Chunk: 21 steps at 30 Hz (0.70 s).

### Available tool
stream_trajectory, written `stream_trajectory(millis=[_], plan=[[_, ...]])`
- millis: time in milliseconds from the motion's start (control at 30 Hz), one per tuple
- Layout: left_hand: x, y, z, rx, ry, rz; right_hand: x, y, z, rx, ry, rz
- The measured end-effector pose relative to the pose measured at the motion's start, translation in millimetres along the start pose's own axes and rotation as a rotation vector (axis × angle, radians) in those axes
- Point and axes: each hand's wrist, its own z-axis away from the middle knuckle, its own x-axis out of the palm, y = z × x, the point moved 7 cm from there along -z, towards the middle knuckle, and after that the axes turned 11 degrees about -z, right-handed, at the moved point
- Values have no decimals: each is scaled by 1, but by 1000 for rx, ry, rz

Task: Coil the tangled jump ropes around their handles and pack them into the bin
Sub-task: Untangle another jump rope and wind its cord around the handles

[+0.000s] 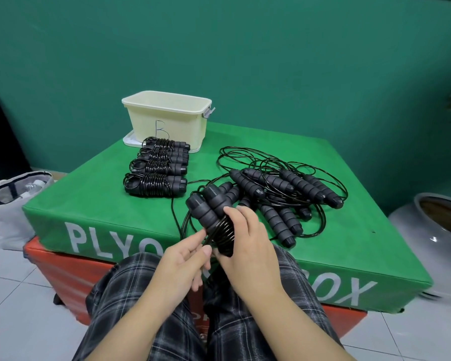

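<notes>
Head view, nearest first: plaid-trousered knees at the bottom edge, above them the left hand pinching a black cord between thumb and fingers, feeding it toward the coil. Just beside it, the right hand wrapped around a pair of foam handles held together, glossy turns of cord already stacked on their lower half, upper half bare. Free cord trailing from the hands across the green plyo box toward the pile.

Further out on the right, a tangled heap of jump ropes, handles crossed, loops overlapping. To the left of it, four finished bundles lying side by side, not yet packed. Behind those, touching the far bundle or nearly so, the cream bin marked with a letter B, inside hidden from this angle.

Likely trouble: trailing cord snagging in the heap and dragging other handles along; slack in the left-hand pinch letting turns loosen or slide off the handle ends; uneven wraps bulging too wide for neat packing.
</notes>
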Motion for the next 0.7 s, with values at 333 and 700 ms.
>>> stream_trajectory(millis=[333, 700], plan=[[-12, 4, -2, 108, 169, -195, 0, 7, 5, 37, -34, -201], [-15, 4, -5, 173, 234, -196, 3, 4, 7, 72, -83, -216]])
